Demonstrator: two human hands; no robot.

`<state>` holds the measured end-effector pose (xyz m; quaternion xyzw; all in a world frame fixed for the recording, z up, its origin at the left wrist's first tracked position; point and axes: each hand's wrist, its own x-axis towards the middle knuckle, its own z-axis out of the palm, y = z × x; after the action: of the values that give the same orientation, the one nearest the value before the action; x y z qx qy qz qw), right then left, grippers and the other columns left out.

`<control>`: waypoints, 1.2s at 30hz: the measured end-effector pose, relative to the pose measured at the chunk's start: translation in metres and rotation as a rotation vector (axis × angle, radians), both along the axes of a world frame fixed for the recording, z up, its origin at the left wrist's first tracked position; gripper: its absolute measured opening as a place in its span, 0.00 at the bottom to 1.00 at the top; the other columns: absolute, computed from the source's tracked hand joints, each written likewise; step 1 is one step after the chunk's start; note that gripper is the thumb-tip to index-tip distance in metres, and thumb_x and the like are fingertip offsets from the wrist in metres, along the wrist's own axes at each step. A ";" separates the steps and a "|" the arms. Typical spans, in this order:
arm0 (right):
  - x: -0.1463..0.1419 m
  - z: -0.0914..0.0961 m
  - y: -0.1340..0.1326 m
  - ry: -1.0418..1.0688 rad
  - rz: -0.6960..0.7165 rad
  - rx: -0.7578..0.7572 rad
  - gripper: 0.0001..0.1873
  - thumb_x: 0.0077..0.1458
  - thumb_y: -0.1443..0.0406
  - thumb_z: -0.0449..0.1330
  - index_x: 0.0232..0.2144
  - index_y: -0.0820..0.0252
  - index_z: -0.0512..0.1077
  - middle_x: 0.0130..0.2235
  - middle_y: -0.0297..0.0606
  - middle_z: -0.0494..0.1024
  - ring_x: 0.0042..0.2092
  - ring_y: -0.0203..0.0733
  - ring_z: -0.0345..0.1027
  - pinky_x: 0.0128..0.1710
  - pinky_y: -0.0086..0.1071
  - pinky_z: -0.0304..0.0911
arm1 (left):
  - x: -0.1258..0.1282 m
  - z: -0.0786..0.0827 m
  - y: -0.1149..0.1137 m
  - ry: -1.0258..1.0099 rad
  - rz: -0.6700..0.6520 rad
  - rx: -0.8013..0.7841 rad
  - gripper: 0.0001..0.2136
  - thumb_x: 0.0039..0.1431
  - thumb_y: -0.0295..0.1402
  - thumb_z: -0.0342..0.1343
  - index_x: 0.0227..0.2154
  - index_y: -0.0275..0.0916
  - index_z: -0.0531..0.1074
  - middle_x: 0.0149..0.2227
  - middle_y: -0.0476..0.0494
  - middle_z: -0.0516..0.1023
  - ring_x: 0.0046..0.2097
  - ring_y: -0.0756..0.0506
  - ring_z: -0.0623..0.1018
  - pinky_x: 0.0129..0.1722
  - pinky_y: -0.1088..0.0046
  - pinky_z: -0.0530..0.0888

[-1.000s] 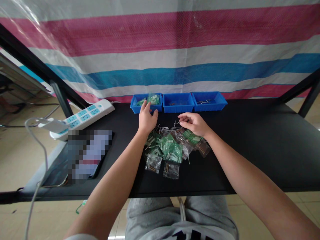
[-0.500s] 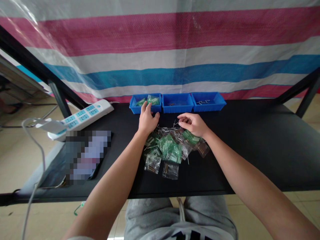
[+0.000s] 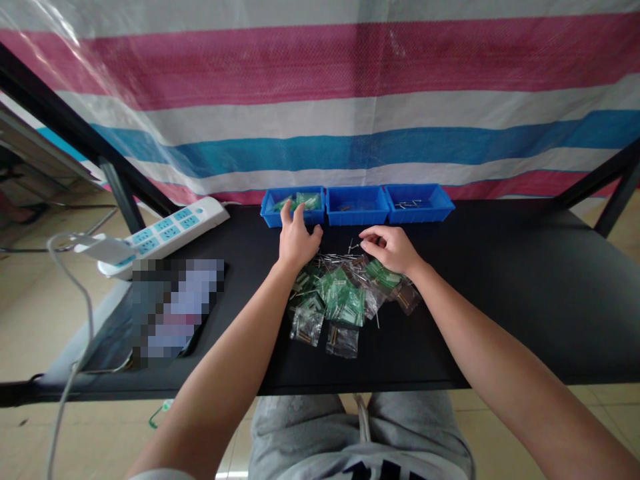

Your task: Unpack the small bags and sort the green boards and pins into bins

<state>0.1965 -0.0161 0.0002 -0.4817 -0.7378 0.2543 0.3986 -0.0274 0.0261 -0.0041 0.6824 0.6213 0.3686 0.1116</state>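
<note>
The left hand point(image 3: 296, 240) is laid with fingers spread before the left blue bin point(image 3: 293, 206); a thin metal pin point(image 3: 356, 246) appears pinched by the right hand point(image 3: 391, 249), mid-frame. Loose pins point(image 3: 334, 256) could be scattered off the desk point(image 3: 500, 280) by a sweeping wrist.

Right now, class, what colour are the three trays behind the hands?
The trays are blue, clearest in the head view.
</note>
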 end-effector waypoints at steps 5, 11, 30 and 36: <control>-0.002 0.007 -0.004 -0.131 0.102 0.090 0.05 0.50 0.65 0.61 0.27 0.59 0.77 0.28 0.38 0.78 0.33 0.41 0.70 0.36 0.35 0.63 | 0.003 0.006 -0.006 -0.026 0.004 0.121 0.21 0.53 0.32 0.55 0.51 0.38 0.66 0.62 0.32 0.57 0.42 0.42 0.78 0.47 0.58 0.76; -0.007 0.005 -0.004 -0.258 0.201 0.179 0.04 0.50 0.67 0.62 0.26 0.58 0.77 0.28 0.37 0.76 0.34 0.42 0.67 0.39 0.36 0.62 | 0.004 0.006 -0.003 0.067 -0.145 0.101 0.11 0.54 0.30 0.53 0.40 0.37 0.74 0.42 0.41 0.75 0.37 0.46 0.76 0.43 0.67 0.75; -0.002 -0.022 0.010 -0.404 -0.127 0.138 0.15 0.53 0.72 0.56 0.40 0.63 0.79 0.42 0.47 0.79 0.44 0.49 0.69 0.48 0.44 0.63 | 0.023 0.003 -0.017 0.450 -0.475 -0.014 0.11 0.57 0.38 0.56 0.36 0.38 0.79 0.39 0.39 0.78 0.42 0.40 0.76 0.46 0.62 0.73; -0.002 -0.021 0.012 -0.399 -0.135 0.129 0.09 0.51 0.73 0.59 0.27 0.59 0.79 0.32 0.42 0.78 0.37 0.45 0.70 0.45 0.40 0.63 | 0.021 -0.001 -0.015 0.426 -0.500 -0.006 0.11 0.57 0.38 0.56 0.37 0.39 0.79 0.39 0.40 0.78 0.43 0.41 0.76 0.48 0.62 0.72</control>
<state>0.1945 -0.0041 -0.0203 -0.5443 -0.7829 0.0788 0.2907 -0.0061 0.0111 -0.0048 0.8752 0.4451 0.1768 0.0682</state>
